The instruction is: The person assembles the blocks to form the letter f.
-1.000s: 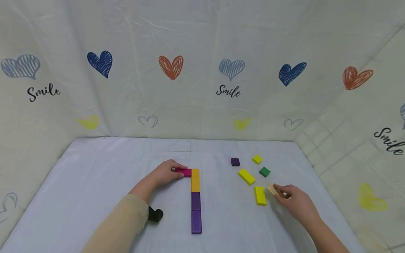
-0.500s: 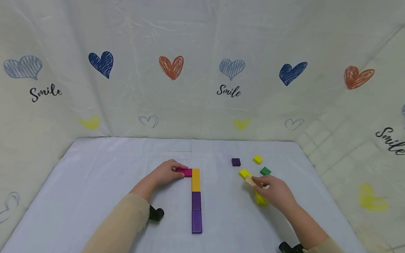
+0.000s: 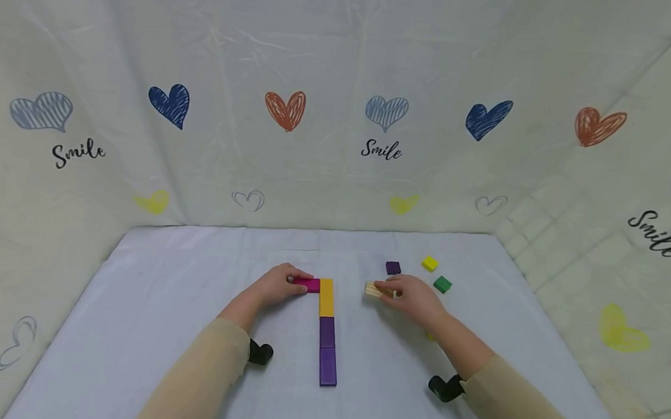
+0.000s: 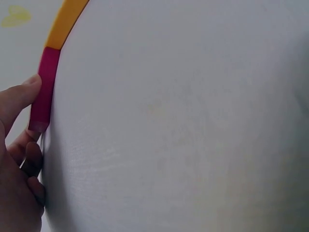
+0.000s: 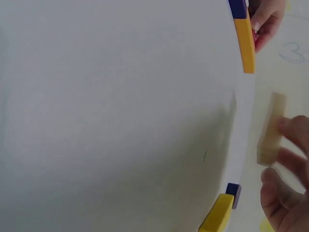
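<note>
My left hand (image 3: 273, 287) pinches a magenta block (image 3: 310, 286) that lies flat on the white cloth. Its far end meets the side of an orange block (image 3: 326, 298), at the top of a line continued toward me by two purple blocks (image 3: 327, 333). In the left wrist view the thumb (image 4: 21, 94) lies along the magenta block's side. Right of the line, my right hand (image 3: 417, 301) grips a plain wooden block (image 3: 373, 290) between thumb and fingers. The right wrist view shows that wooden block (image 5: 272, 130) raised above the cloth, slightly blurred.
Behind the right hand lie a small dark purple block (image 3: 392, 267), a small yellow block (image 3: 430, 263) and a green block (image 3: 442, 284). Longer yellow blocks are mostly hidden by the right hand and forearm; one yellow block (image 5: 217, 212) shows in the right wrist view.
The right hand has carried the wooden block leftward over the yellow blocks toward the orange one. The left hand stays on the magenta block, and the line of blocks is unchanged.
</note>
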`<state>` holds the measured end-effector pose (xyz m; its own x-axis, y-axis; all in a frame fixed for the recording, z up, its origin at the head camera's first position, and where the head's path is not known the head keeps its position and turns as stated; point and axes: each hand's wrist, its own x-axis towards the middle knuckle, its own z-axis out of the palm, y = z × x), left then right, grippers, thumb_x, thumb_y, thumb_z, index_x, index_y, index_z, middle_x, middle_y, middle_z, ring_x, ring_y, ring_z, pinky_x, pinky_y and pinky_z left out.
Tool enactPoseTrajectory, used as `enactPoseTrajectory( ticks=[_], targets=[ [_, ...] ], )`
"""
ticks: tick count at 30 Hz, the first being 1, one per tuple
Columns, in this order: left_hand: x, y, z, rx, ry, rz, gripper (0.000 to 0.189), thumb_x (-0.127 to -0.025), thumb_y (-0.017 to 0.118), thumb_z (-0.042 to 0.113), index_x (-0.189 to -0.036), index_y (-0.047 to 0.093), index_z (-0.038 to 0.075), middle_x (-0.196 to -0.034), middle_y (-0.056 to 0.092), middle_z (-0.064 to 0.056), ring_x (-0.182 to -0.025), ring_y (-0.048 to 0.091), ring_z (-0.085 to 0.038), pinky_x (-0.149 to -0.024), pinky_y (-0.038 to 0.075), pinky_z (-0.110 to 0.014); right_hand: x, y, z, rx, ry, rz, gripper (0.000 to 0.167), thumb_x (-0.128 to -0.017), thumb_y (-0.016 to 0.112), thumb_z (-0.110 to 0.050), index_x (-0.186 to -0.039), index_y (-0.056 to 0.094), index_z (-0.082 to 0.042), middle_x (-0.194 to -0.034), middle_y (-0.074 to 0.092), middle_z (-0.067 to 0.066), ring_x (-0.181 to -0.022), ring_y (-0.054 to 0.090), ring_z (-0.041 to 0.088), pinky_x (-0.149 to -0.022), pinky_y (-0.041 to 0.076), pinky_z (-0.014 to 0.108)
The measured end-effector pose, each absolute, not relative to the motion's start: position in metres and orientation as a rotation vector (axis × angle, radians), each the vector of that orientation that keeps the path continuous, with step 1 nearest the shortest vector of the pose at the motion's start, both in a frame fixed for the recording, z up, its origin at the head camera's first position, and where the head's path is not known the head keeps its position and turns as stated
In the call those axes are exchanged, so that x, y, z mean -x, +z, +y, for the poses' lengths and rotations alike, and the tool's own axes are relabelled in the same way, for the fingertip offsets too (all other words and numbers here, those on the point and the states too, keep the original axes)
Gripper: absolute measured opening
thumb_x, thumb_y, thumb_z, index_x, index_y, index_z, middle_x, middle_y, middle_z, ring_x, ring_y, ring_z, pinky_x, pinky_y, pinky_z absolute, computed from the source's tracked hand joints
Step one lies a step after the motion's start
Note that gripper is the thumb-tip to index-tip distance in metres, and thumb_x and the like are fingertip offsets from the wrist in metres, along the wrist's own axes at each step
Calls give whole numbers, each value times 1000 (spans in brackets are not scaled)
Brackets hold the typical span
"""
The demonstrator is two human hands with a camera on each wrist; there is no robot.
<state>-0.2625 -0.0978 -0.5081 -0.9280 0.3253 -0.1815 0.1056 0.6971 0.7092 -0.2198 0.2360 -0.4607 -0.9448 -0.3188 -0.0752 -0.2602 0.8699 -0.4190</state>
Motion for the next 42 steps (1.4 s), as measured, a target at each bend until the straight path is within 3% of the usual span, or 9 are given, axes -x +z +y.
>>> enactPoseTrajectory(
  ticks=[4,11,18,42],
  targets=[
    [263,-509,-98,-339,1059,2613,30,-93,70,31,-124,71,32,-116,60,0,-107,52,-23,-98,44,-44,227,-462,218,536,-558,2900,34,-91,73,-26,-125,71,-24,-110,68,-3,-93,59,16,-81,52,33],
    [263,-505,-97,-321,1059,2598,30,-93,70,31,-123,71,32,-116,60,-1,-106,52,-23,-98,45,-45,242,-469,197,575,-517,2886,34,-92,72,-24,-126,70,-25,-113,69,-4,-106,62,18,-92,52,37],
    [262,-503,-97,-298,1065,2590,30,-93,70,31,-123,71,33,-117,60,0,-107,52,-23,-99,45,-45,252,-474,184,658,-462,2886,33,-92,72,-21,-125,71,-23,-113,70,-4,-107,63,18,-93,52,36],
    [264,-507,-99,-303,1056,2583,30,-93,70,33,-123,71,33,-120,59,-1,-111,51,-24,-100,44,-47,265,-485,168,516,-528,2798,33,-92,72,-24,-125,71,-26,-113,69,-6,-109,60,17,-96,49,37]
  ],
)
